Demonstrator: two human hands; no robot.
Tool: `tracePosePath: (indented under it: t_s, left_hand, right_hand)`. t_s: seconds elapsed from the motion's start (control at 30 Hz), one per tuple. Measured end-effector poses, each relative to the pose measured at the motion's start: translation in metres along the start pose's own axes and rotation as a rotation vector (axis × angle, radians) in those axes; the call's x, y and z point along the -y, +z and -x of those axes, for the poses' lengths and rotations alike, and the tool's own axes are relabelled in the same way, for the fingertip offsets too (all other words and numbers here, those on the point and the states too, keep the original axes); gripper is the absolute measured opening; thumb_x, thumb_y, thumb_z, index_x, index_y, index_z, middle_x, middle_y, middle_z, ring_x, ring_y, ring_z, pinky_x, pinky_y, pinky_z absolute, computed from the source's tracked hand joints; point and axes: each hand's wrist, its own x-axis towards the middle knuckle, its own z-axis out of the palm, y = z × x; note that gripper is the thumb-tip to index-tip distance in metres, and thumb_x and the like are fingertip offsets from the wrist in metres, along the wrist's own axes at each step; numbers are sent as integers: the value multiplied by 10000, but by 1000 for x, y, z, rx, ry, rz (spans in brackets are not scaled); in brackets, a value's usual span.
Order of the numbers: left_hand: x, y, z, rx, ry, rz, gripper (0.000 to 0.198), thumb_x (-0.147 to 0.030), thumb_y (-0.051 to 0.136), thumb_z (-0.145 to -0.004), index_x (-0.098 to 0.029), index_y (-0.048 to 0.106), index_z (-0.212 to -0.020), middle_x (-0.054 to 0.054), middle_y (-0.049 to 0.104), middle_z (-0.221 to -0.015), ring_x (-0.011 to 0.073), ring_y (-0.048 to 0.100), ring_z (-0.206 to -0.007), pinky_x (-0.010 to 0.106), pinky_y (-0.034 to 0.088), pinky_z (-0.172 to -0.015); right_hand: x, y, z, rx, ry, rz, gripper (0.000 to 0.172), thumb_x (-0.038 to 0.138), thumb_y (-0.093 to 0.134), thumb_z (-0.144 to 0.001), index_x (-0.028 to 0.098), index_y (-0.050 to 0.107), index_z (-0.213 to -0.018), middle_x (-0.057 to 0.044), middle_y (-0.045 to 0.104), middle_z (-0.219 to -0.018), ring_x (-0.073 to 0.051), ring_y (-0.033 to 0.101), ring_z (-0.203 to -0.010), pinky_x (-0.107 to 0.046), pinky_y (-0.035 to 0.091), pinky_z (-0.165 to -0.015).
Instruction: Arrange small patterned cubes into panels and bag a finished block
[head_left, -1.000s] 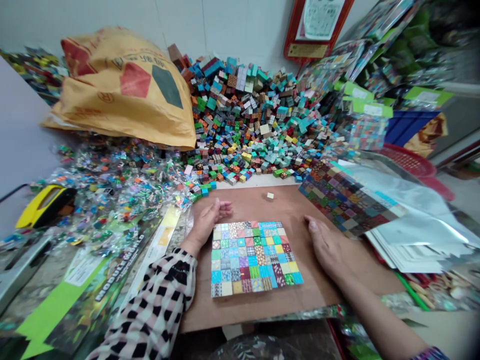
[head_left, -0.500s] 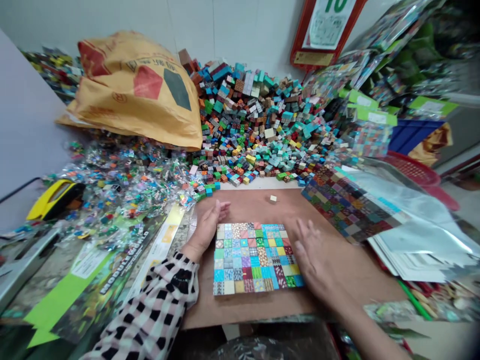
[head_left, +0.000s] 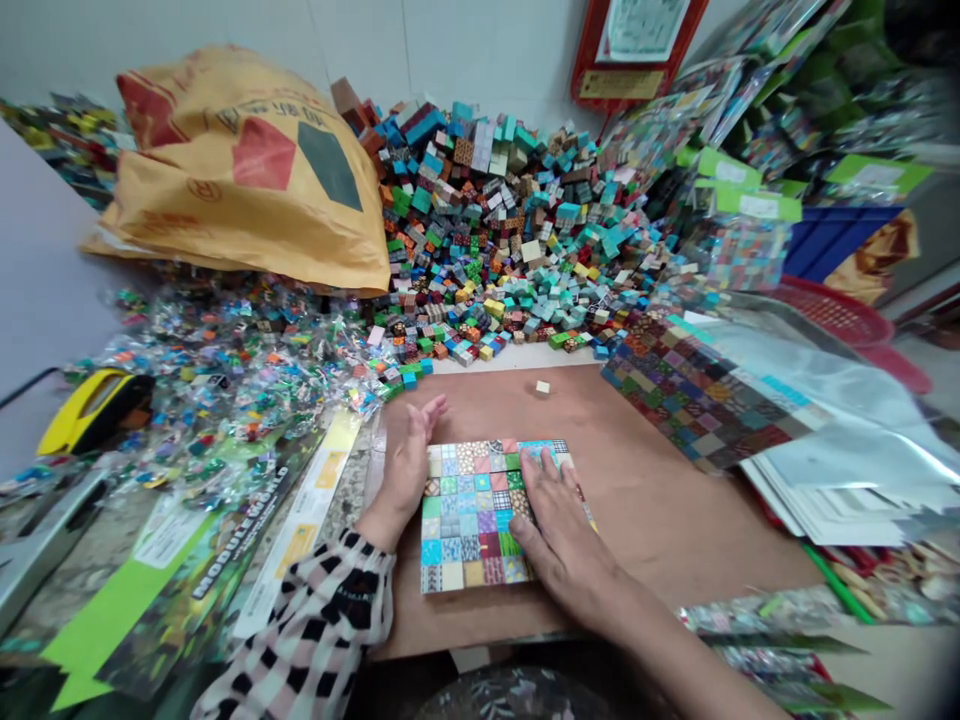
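Observation:
A flat rectangle of small patterned blocks [head_left: 469, 520] in many colours lies on the brown board [head_left: 660, 520]. My right hand [head_left: 559, 525] rests palm down over its right part, fingers spread and pointing away from me, hiding the blocks beneath. At the left edge of the rectangle stands my left hand [head_left: 407, 465], thumb side up, fingers extended and holding nothing. One pale cream block [head_left: 542, 388] sits alone on the board beyond the rectangle.
Behind the board rises a heap of loose blocks [head_left: 495, 230], with a large yellow bag [head_left: 247, 190] at its left. Small plastic packets [head_left: 247, 350] and a yellow-black tool [head_left: 90, 410] lie left. A dark block-patterned sheet [head_left: 697, 400] and clear bags [head_left: 847, 430] are right.
My right hand has moved left from the rectangle's right edge onto its top. My left hand stays by the left edge. The whole view has shifted slightly.

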Motion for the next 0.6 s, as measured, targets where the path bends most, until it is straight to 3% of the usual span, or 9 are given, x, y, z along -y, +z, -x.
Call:
tracePosePath:
  t_s: [0.4, 0.6]
  left_hand:
    - [2, 2, 0, 44, -4, -115, 848, -775, 233, -893, -133, 533, -1359, 164, 541, -1432, 248, 458, -1378, 417, 238, -1211]
    - [2, 0, 1, 48, 14, -122, 780, -742, 258, -916, -154, 540, -1344, 151, 553, -1417, 242, 466, -1368, 431, 241, -1210]
  right_hand:
    - [13, 6, -2, -8, -2, 38, 785, 489, 337, -1011, 199, -143, -1560, -118, 203, -1622, -360, 133, -1490, -620, 269, -1158]
    - [13, 8, -3, -13, 52, 31, 740, 466, 335, -1013, 204, -65, -1578, -129, 273, -1600, -365, 184, -1480, -620, 300, -1142]
